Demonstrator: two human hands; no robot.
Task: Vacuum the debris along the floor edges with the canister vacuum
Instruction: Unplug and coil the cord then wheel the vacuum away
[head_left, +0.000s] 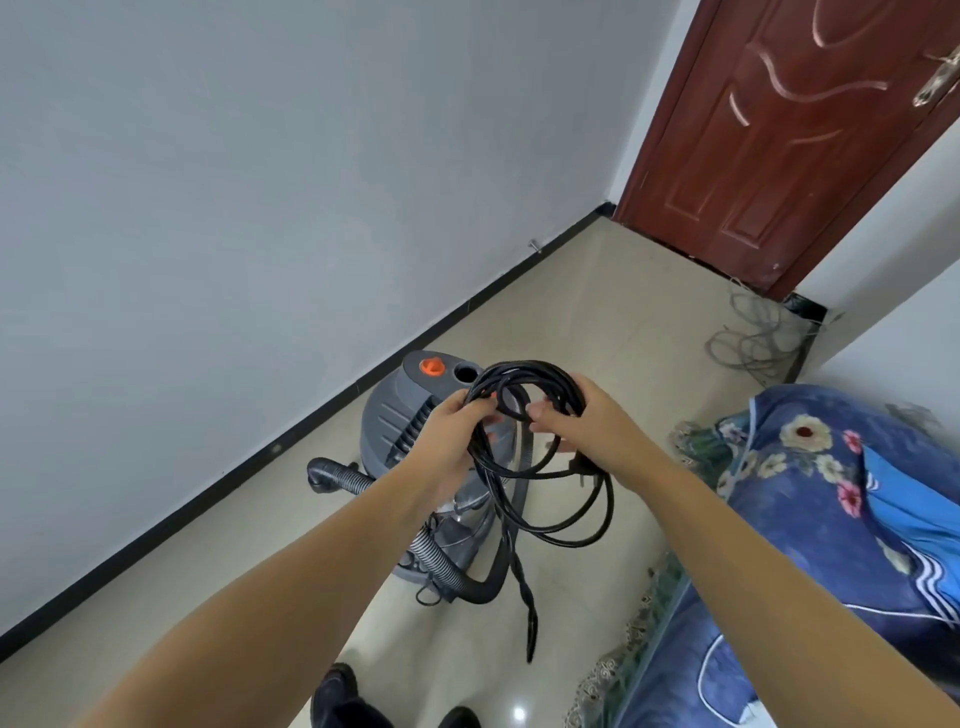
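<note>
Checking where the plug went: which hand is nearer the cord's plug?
Right. The right hand has the plug just below its fingers; the left hand grips the coil's far side.

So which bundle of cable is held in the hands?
The black cord, gripped by both hands over the vacuum; the grey wires lie by the door.

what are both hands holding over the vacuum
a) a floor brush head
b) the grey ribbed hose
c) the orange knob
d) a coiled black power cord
d: the left hand and right hand both grip a coiled black power cord above the grey canister vacuum.
</note>
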